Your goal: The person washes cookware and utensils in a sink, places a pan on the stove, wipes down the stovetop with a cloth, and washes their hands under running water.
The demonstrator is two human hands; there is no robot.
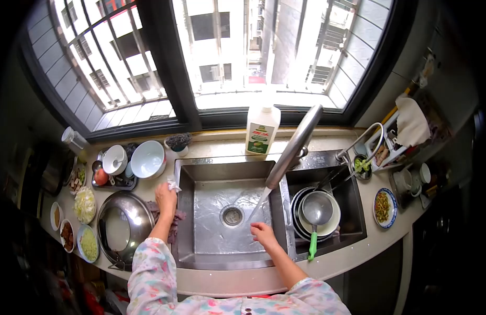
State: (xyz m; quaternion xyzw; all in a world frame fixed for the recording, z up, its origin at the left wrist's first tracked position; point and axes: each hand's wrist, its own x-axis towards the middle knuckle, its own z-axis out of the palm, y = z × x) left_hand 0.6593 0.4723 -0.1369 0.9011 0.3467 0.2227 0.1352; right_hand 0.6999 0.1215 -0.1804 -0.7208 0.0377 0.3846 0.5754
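Note:
My left hand (166, 198) is closed around a crumpled white cloth (173, 185) at the left rim of the steel sink (206, 210). A greyish-purple cloth (177, 223) lies under and beside that wrist. Over the right part of the basin is my right hand (263, 234), its fingers curled near the water stream; whether it holds anything is too small to tell. Water runs from the tall faucet (290, 152) into the basin near the drain (233, 216).
A metal lid (126, 227), white bowls (148, 159) and several food dishes stand left. A white bottle (262, 131) is behind the sink. The right basin holds nested bowls and a green-handled strainer (317, 210). Farther right are a patterned plate (385, 208) and a rack.

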